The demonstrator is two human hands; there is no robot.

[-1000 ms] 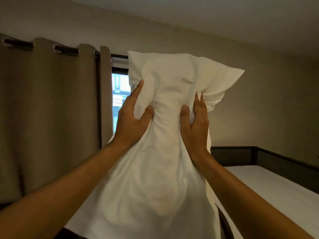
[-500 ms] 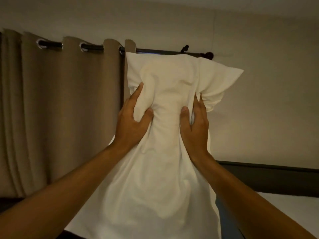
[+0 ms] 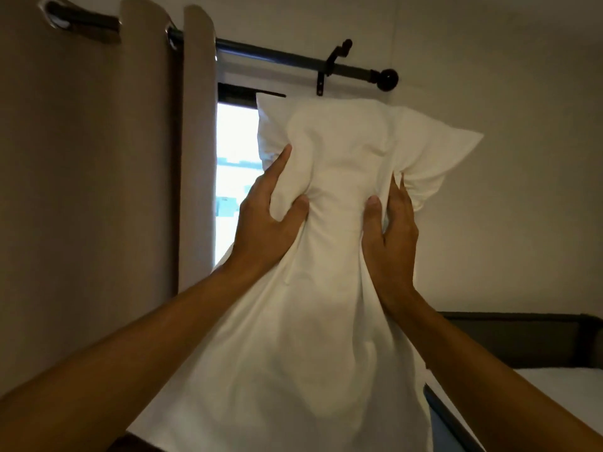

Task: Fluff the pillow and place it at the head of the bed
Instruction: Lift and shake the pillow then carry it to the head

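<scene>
A white pillow [image 3: 332, 321] in a white case stands upright in the air in front of me, filling the middle of the view. My left hand [image 3: 264, 230] grips its left side and my right hand [image 3: 390, 233] grips its right side, both squeezing the fabric inward below the puffed top. The pillow's lower end runs out of the frame at the bottom. A strip of the white bed [image 3: 561, 383] shows at the lower right, behind my right forearm.
A brown curtain [image 3: 88, 158] hangs at the left on a dark rod [image 3: 293, 58], with a bright window [image 3: 236, 177] beside it. A dark bed frame [image 3: 522, 337] runs along the beige wall at the right.
The view has shifted, so the curtain rod's end and the window strip now show. Both hands keep the same grip on the pillow, which has stayed upright.
</scene>
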